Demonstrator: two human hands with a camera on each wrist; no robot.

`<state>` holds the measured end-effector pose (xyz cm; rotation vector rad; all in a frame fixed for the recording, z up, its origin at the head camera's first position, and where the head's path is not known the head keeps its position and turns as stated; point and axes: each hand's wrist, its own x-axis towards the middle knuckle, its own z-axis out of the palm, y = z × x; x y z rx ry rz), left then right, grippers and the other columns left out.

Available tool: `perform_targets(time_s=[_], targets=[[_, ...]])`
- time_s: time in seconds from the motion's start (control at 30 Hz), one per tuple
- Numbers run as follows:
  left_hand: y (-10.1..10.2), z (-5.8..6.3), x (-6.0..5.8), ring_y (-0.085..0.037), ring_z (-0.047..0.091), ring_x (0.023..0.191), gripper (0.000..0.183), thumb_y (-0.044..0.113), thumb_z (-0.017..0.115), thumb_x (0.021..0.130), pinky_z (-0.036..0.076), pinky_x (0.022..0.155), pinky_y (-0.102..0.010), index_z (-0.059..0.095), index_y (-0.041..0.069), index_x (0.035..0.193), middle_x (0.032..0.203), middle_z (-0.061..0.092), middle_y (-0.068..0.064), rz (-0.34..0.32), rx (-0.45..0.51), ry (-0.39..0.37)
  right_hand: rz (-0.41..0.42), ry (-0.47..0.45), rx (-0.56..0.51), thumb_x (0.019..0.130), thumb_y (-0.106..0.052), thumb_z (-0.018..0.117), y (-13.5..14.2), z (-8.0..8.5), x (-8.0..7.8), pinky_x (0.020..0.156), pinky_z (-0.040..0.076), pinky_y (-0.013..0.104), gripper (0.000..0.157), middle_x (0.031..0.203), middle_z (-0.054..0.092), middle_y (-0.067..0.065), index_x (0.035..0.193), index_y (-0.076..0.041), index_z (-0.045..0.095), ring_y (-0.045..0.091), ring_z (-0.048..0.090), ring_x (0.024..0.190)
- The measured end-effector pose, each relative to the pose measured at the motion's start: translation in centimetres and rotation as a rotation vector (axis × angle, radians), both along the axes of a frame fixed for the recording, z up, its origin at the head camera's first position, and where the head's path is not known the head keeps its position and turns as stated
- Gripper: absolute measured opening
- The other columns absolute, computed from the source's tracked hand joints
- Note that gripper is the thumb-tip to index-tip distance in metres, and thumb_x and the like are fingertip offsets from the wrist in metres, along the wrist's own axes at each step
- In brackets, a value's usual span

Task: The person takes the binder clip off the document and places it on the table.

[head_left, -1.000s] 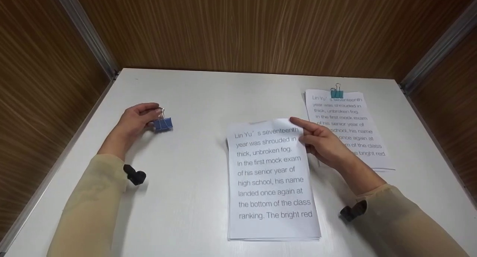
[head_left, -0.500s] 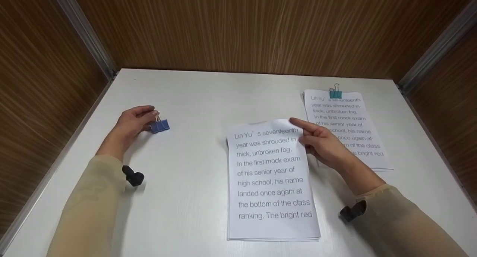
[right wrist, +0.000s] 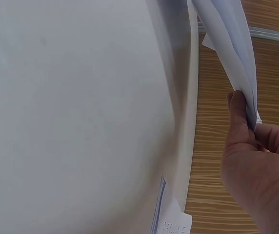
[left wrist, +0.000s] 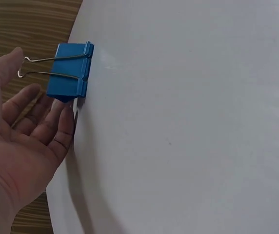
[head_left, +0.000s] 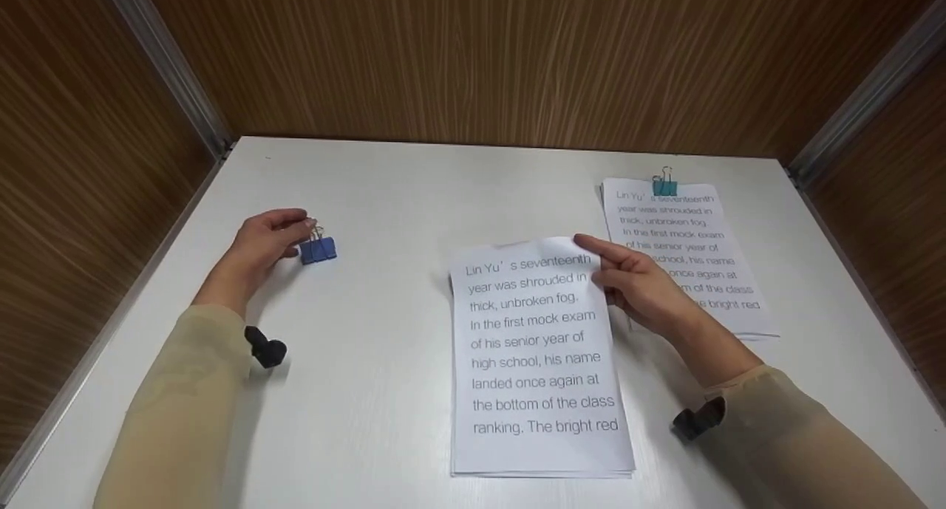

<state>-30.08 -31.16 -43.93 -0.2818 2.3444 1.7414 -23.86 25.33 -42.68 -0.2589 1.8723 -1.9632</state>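
My left hand (head_left: pixel 262 243) holds a blue binder clip (head_left: pixel 318 250) by its wire handles, above the left part of the table. In the left wrist view the thumb presses one wire handle of the clip (left wrist: pixel 70 70), and the fingers curl behind it. The clip's jaws look closed, with nothing between them. My right hand (head_left: pixel 643 280) pinches the upper right edge of a stack of printed sheets (head_left: pixel 539 361), whose top is lifted. In the right wrist view the thumb and fingers squeeze the bent sheets (right wrist: pixel 232 53) between them.
Behind my right hand lies another printed stack (head_left: pixel 665 228), fastened at its top with a teal binder clip (head_left: pixel 665 188). Everything is on a white table (head_left: pixel 384 199), enclosed by wood-grain panels (head_left: pixel 502 66) at the back and sides.
The blue binder clip has turned a little in my left hand, which has shifted slightly to the left. My right hand and the sheets it holds have stayed nearly still.
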Motion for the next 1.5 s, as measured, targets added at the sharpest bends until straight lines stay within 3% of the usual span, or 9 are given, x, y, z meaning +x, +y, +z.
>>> perform_targets(time_s=[0.2, 0.37, 0.53, 0.67, 0.9, 1.03, 1.13, 1.3, 1.5], targets=[[0.1, 0.5, 0.4, -0.024, 0.048, 0.142, 0.073, 0.043, 0.072, 0.102, 0.041, 0.119, -0.043, 0.045, 0.008, 0.160, 0.159, 0.049, -0.011, 0.018, -0.064, 0.042, 0.009, 0.000, -0.004, 0.107, 0.006, 0.045, 0.0, -0.1, 0.0, 0.075, 0.056, 0.024, 0.062, 0.154, 0.056, 0.019, 0.165, -0.014, 0.040, 0.025, 0.068, 0.115], [1.1, 1.3, 1.1, -0.030, 0.044, 0.149, 0.074, 0.043, 0.072, 0.102, 0.037, 0.123, -0.045, 0.046, 0.006, 0.160, 0.161, 0.048, -0.014, 0.017, -0.141, 0.169, 0.006, -0.002, -0.012, 0.106, 0.007, 0.047, -0.1, -0.1, 0.0, 0.071, 0.052, 0.022, 0.063, 0.155, 0.054, 0.020, 0.165, -0.014, 0.040, 0.022, 0.067, 0.112], [3.6, 2.7, 1.8, -0.033, 0.046, 0.147, 0.072, 0.044, 0.070, 0.103, 0.036, 0.123, -0.049, 0.047, 0.005, 0.158, 0.158, 0.051, -0.016, -0.018, -0.288, 0.339, -0.015, 0.018, 0.033, 0.106, 0.007, 0.049, -0.2, 0.0, 0.0, 0.077, 0.057, 0.025, 0.063, 0.155, 0.053, 0.018, 0.165, -0.014, 0.041, 0.024, 0.068, 0.116], [6.5, 3.7, 2.3, -0.032, 0.048, 0.145, 0.068, 0.042, 0.071, 0.102, 0.038, 0.121, -0.051, 0.050, 0.004, 0.156, 0.156, 0.054, -0.016, -0.093, -0.383, 0.422, -0.061, 0.052, 0.124, 0.106, 0.005, 0.051, -0.3, 0.1, 0.0, 0.077, 0.056, 0.023, 0.061, 0.150, 0.057, 0.019, 0.163, -0.016, 0.045, 0.021, 0.067, 0.109], [11.9, 4.2, 4.0, -0.032, 0.044, 0.149, 0.072, 0.047, 0.071, 0.101, 0.034, 0.124, -0.050, 0.050, 0.007, 0.157, 0.159, 0.051, -0.015, -0.276, -0.545, 0.435, -0.098, 0.194, 0.357, 0.106, 0.000, 0.054, -0.5, 0.0, 0.0, 0.095, 0.059, 0.027, 0.057, 0.154, 0.056, 0.016, 0.161, -0.014, 0.048, 0.030, 0.066, 0.126], [14.8, 4.1, 5.6, -0.031, 0.041, 0.152, 0.076, 0.051, 0.071, 0.099, 0.034, 0.125, -0.049, 0.050, 0.009, 0.158, 0.162, 0.048, -0.012, -0.348, -0.630, 0.422, -0.105, 0.327, 0.492, 0.104, 0.002, 0.055, -0.6, -0.1, 0.4, 0.107, 0.053, 0.030, 0.057, 0.159, 0.050, 0.020, 0.160, -0.005, 0.046, 0.035, 0.057, 0.139], [16.7, 3.6, 6.8, -0.032, 0.044, 0.150, 0.079, 0.054, 0.072, 0.097, 0.036, 0.123, -0.049, 0.050, 0.008, 0.157, 0.162, 0.049, -0.013, -0.399, -0.688, 0.443, -0.100, 0.442, 0.655, 0.104, -0.002, 0.060, -0.6, 0.1, 1.1, 0.117, 0.045, 0.043, 0.059, 0.160, 0.048, 0.022, 0.160, -0.003, 0.045, 0.039, 0.051, 0.144], [19.4, 2.3, 9.2, -0.037, 0.042, 0.151, 0.089, 0.062, 0.070, 0.095, 0.033, 0.124, -0.053, 0.046, 0.006, 0.160, 0.165, 0.043, -0.017, -0.513, -0.779, 0.478, 0.018, 0.614, 0.951, 0.099, -0.017, 0.075, -0.7, 0.5, 3.4, 0.121, 0.035, 0.061, 0.069, 0.163, 0.043, 0.022, 0.161, -0.008, 0.046, 0.044, 0.043, 0.148], [21.7, 1.0, 12.3, -0.036, 0.030, 0.157, 0.098, 0.068, 0.068, 0.093, 0.022, 0.128, -0.056, 0.040, 0.006, 0.163, 0.170, 0.032, -0.020, -0.669, -0.860, 0.482, 0.223, 0.680, 1.157, 0.090, -0.036, 0.086, -0.9, 0.8, 6.2, 0.122, 0.023, 0.070, 0.081, 0.167, 0.038, 0.019, 0.158, -0.009, 0.052, 0.048, 0.030, 0.154]])
